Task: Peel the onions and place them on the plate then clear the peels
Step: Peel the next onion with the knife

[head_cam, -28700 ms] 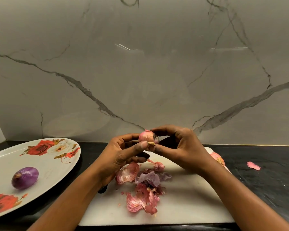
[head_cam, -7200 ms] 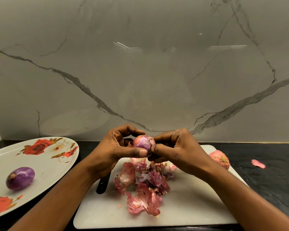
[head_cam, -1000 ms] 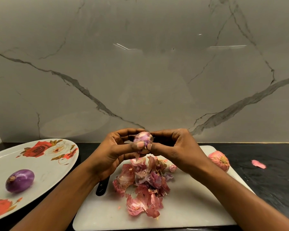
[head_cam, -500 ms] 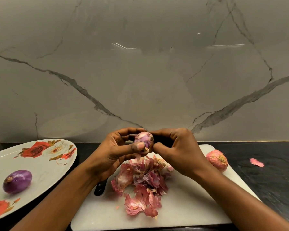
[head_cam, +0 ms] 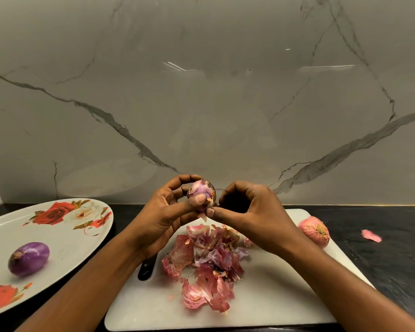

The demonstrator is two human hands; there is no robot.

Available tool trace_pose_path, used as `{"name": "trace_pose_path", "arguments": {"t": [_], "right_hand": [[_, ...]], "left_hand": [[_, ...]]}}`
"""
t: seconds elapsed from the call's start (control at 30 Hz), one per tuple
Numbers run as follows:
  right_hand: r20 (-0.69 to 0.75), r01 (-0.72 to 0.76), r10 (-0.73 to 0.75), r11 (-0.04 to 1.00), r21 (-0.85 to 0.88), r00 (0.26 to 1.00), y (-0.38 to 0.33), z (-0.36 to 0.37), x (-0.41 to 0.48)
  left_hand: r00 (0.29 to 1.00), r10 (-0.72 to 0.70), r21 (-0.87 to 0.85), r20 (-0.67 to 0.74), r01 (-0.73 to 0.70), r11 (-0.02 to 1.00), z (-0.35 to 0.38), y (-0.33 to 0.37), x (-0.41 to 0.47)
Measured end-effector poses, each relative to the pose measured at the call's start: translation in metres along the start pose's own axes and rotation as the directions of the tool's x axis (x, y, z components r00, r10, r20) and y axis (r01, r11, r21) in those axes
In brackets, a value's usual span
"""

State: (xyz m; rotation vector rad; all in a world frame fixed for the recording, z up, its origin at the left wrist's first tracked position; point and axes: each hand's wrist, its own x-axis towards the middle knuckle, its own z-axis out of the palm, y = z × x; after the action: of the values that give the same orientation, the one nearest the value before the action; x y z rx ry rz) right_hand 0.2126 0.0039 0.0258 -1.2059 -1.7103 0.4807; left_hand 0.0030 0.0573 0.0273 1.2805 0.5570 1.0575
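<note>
1. You are holding a half-peeled onion point(head_cam: 201, 191) in your left hand point(head_cam: 168, 216) above the 12 o'clock edge of the white cutting board point(head_cam: 273, 295). Your thumb is pressing across its front and your fingers are curling round behind it.
2. Your right hand point(head_cam: 252, 212) is meeting the onion from its 3 o'clock side. Thumb and forefinger are pinching a flap of skin point(head_cam: 203, 216) hanging at the onion's 6 o'clock, and the other fingers are curling in behind.
3. Purple flesh is showing on the onion's face, while papery brownish skin is clinging to its 3 o'clock side.
4. A pile of pink and purple peels point(head_cam: 206, 259) is lying at the centre of the board, directly below your hands.
5. An unpeeled onion point(head_cam: 314, 232) is sitting at the board's 2 o'clock corner, apart from the pile, its root end facing you.
6. A peeled purple onion point(head_cam: 28, 258) is lying on the rose-patterned plate point(head_cam: 65, 236), which is standing at 9 o'clock from the board.
7. A black handle point(head_cam: 147, 269) is showing under your left wrist at the board's 9 o'clock edge. You cannot tell what it belongs to.
8. One stray pink peel point(head_cam: 371, 236) is lying on the dark countertop point(head_cam: 393, 259), at 3 o'clock from the unpeeled onion and off the board.
9. A veined marble wall point(head_cam: 201, 92) is rising behind everything at 12 o'clock.
</note>
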Motion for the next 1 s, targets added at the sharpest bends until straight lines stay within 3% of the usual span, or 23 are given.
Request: {"name": "trace_pose_path", "arguments": {"t": [0.6,0.83,1.0], "right_hand": [[0.089,-0.050,0.034,0.983,0.178,0.995,-0.001,-0.004,0.002],[0.093,-0.168,0.144,0.915,0.368,0.985,-0.005,-0.007,0.005],[0.061,-0.212,0.203,0.917,0.337,0.977,-0.005,-0.009,0.004]], "left_hand": [[0.999,-0.013,0.028,0.037,0.012,1.000,0.002,0.000,0.000],[0.997,-0.021,-0.106,0.073,0.029,0.994,0.001,0.003,0.000],[0.998,-0.008,-0.161,0.062,0.018,0.987,-0.004,0.004,0.003]]}}
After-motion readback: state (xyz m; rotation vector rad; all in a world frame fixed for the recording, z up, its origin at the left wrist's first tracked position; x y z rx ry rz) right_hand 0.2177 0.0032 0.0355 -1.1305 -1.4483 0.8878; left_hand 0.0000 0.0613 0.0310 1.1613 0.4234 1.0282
